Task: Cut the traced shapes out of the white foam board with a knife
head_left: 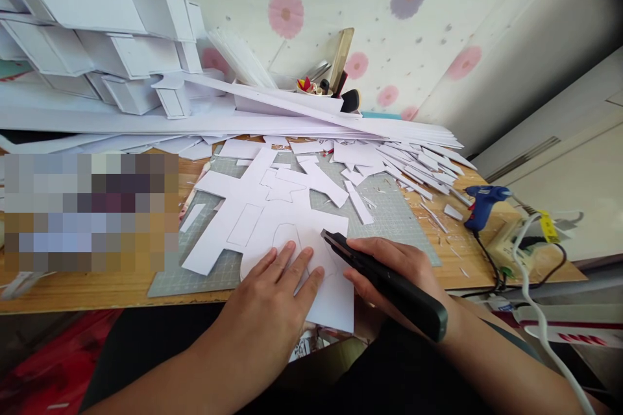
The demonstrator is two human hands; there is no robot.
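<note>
Right hand [389,266] closing its fingers [384,248] around black utility knife [384,282], grip tight on the handle. Knife's long axis running from lower right, near the wrist, up and left to the blade end, tip resting on white card sheet [302,233] just right of the left fingertips. Blade itself too small to make out.

Left hand [280,298] lying flat on the same sheet, fingers [292,266] spread narrow and pressing down, holding nothing. Fingertips sitting on a pencilled curved outline, knife tip just beside them, apart but close. Left hand nearer to the outline; right hand nearer to the sheet's right edge.

Sheet lying on green cutting mat [399,207], near corner overhanging the front edge of the wooden worktop [97,285] toward the body. More cut white shapes lying on the mat just beyond the sheet.

Offcut strips [413,165] piling up at far right of the mat. Blue glue gun [484,201] resting well apart to the right, cord trailing off the edge. White card models [111,45] stacking at back left against floral wallpaper. Blurred patch at left unreadable.
</note>
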